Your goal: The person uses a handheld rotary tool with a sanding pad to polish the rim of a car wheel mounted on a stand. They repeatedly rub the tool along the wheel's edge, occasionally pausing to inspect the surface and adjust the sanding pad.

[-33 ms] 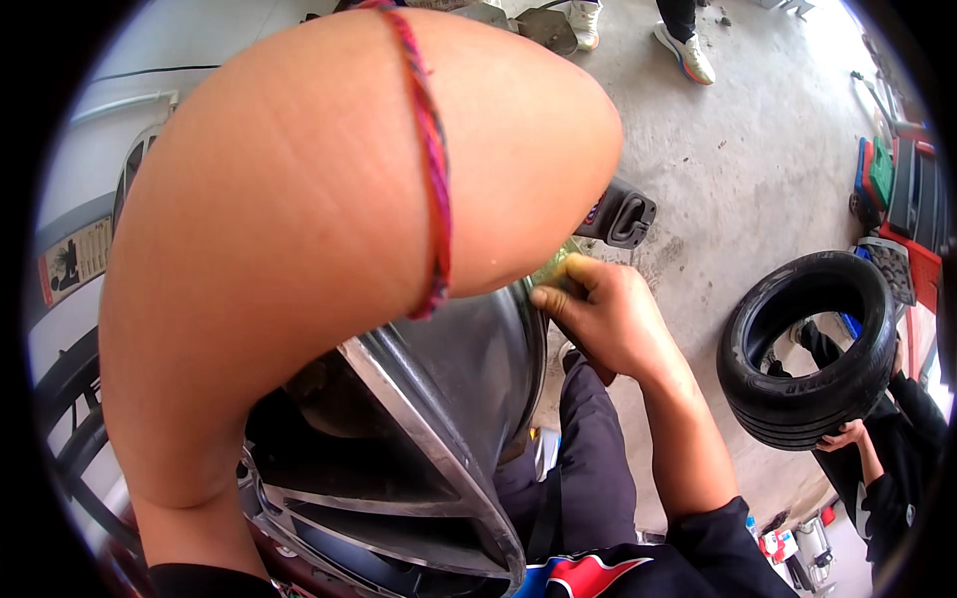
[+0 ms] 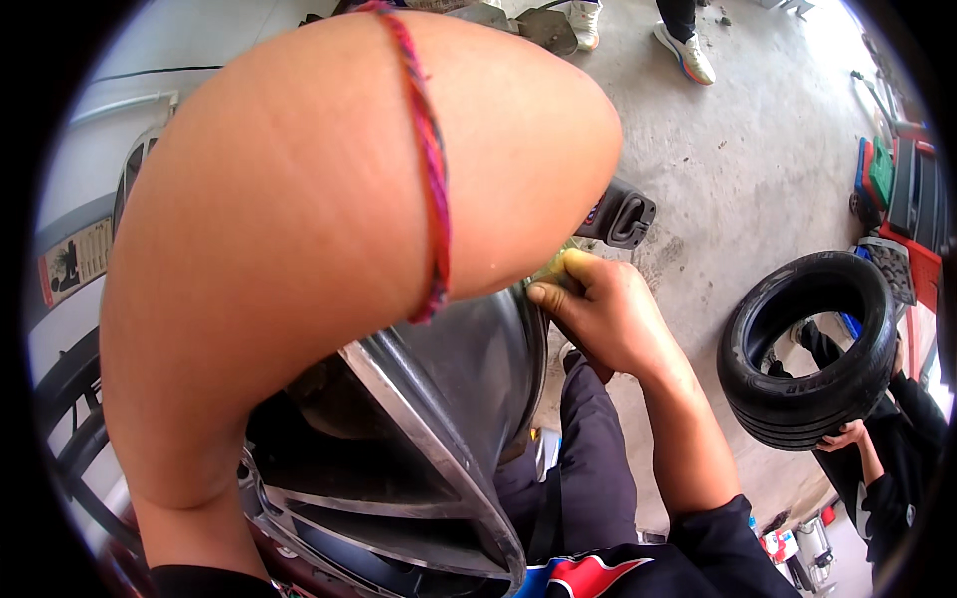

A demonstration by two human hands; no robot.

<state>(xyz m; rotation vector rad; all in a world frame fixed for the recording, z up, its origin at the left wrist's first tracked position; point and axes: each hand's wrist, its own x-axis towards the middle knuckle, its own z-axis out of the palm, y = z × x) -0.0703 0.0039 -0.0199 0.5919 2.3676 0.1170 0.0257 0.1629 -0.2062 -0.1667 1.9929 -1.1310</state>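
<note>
Close by, just left of the middle, is a grey metal wheel (image 2: 469,359) with shiny spokes, next to the person's dark pants (image 2: 598,448). The right hand (image 2: 613,319) is at the right edge of the wheel, with its fingers curled and its thumb by a yellow-green bit (image 2: 551,267). I cannot tell if that grip pinches the bit or only rests there. The left arm (image 2: 249,229) bends over the wheel from the left and hides a lot of it. A pink and red string band (image 2: 434,189) goes around it. The left hand's fingers are hidden, so I cannot tell how that grip is. Just past the right hand is a dark grey thing with a loop (image 2: 630,219). On the right, another person (image 2: 902,498) holds up a big black tire (image 2: 743,389). Far off, white shoes (image 2: 688,57) stand on the grey floor (image 2: 718,169). A green case (image 2: 880,171) is at the far right.
</note>
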